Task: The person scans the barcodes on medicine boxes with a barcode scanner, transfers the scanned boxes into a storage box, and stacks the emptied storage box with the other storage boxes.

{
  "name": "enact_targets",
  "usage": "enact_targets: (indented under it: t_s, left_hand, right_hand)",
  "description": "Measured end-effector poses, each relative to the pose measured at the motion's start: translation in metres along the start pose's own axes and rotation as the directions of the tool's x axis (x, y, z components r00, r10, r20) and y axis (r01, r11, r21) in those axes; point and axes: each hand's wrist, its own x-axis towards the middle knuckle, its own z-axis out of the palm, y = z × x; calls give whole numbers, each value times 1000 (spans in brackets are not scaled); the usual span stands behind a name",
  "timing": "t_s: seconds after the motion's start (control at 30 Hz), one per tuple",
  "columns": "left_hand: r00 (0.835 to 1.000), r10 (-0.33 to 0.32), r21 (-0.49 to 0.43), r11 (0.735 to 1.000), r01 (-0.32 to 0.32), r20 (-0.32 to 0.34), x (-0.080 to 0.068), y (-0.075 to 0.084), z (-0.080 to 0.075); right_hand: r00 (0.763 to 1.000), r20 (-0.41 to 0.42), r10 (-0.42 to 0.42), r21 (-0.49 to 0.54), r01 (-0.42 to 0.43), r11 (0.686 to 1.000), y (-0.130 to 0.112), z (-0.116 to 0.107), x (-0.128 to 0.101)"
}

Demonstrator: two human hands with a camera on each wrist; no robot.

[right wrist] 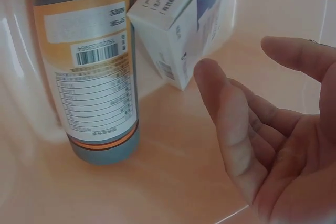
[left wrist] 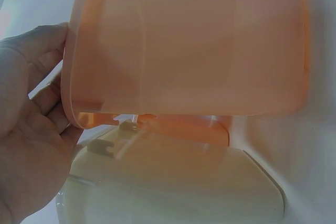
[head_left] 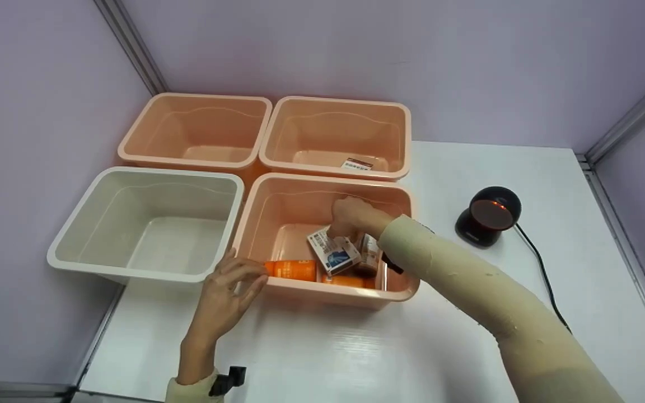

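My left hand (head_left: 227, 296) grips the near left rim of the front pink bin (head_left: 328, 292), its thumb outside; the left wrist view shows the hand (left wrist: 37, 114) at the bin's edge. Inside that bin, my right hand (head_left: 353, 215) reaches down over a white medicine box (head_left: 333, 252). In the right wrist view the hand (right wrist: 278, 135) has thumb and forefinger apart with nothing between, close to the box (right wrist: 176, 30). A labelled bottle (right wrist: 89, 72) lies beside the box. Orange bottles (head_left: 294, 270) lie along the bin's near wall, one partly hidden under the box.
A white bin (head_left: 126, 274) stands left of the front pink bin. Two more pink bins (head_left: 194, 163) (head_left: 333, 172) stand behind; the right one holds a small box (head_left: 357, 164). A black scanner (head_left: 490, 215) with a cable (head_left: 543, 268) stands on the table's right side.
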Motion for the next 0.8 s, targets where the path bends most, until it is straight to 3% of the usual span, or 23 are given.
enact_targets:
  t_s: [0.33,0.57,0.8]
  left_hand:
    - [1000,12,-16,1000,-12,-8,1,-1,-1]
    - [998,58,-5,998,-58,-36,0,-3,2]
    - [1000,20,-22,1000,-21,-10,0,-2,1]
  right_hand:
    - [985,152,87,74,-99,992,0,2,1]
    - [953,265,146,181,-198,963,1,6,-3]
    - [951,274,142,80,-169,982,0,9,-4]
